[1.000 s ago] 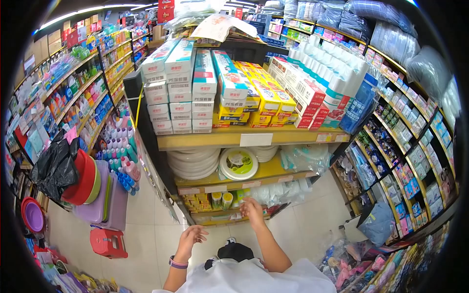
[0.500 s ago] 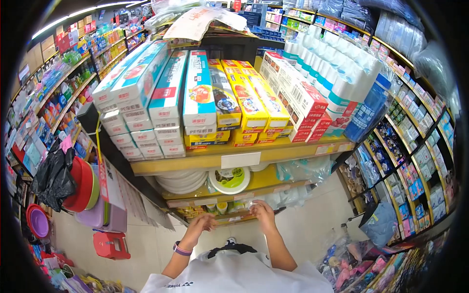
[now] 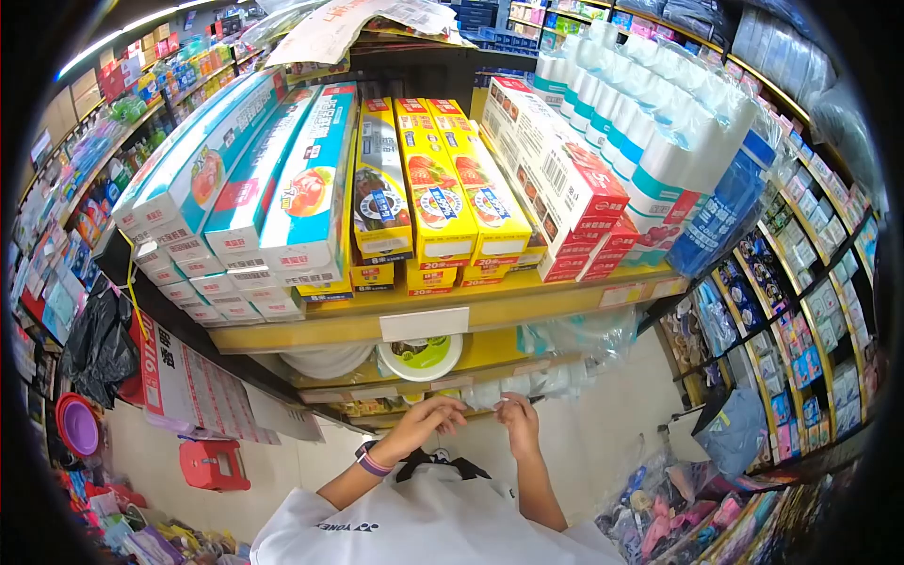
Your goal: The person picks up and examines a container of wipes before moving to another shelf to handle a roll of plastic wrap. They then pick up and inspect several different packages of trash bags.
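My left hand (image 3: 429, 421), with a band and watch at its wrist, reaches inward below the shelf edge. Its fingers are loosely bent and apart, holding nothing visible. Beside it on the right, my right hand (image 3: 517, 420) has its thumb and fingers drawn together; anything between them is too small to make out. The hands are apart. Above them, a round green-and-white package (image 3: 421, 356) sits on the lower shelf. The upper shelf carries yellow boxes (image 3: 439, 202), blue-and-white boxes (image 3: 306, 202), red-and-white boxes (image 3: 556, 169) and white rolls (image 3: 664, 160).
A blank label (image 3: 424, 324) is on the upper shelf's front edge (image 3: 537, 306). On the floor at left stands a red stool (image 3: 214, 465). Purple and red basins (image 3: 80, 426) are farther left. Stocked racks (image 3: 782, 311) line the right side, with bagged items (image 3: 659, 499) below.
The view has shifted, bringing the upper shelf's boxes nearer. Both hands now appear slightly farther right, and my left hand has moved closer to my right hand.
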`<move>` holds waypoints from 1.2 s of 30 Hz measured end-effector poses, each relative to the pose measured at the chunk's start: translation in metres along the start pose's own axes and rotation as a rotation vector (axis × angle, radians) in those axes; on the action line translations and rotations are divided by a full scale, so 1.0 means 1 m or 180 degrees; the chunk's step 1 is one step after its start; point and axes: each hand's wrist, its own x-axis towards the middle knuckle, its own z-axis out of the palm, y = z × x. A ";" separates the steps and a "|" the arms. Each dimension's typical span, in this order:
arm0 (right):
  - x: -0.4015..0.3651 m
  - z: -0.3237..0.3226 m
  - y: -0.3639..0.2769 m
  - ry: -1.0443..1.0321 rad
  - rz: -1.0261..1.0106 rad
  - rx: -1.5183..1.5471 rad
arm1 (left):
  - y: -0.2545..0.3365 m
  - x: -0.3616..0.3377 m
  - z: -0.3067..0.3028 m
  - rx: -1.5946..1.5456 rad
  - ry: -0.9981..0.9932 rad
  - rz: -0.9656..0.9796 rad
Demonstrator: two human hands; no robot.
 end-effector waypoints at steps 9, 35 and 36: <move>-0.009 -0.014 0.002 0.0249 -0.0130 -0.0047 | -0.015 -0.001 -0.009 0.0128 0.0000 0.0028; -0.008 0.076 0.037 -0.0793 0.0214 -0.0714 | -0.006 -0.104 -0.031 0.0058 0.1307 0.0195; -0.012 0.082 0.039 -0.0860 0.0180 -0.0770 | -0.007 -0.112 -0.035 0.0072 0.1324 0.0221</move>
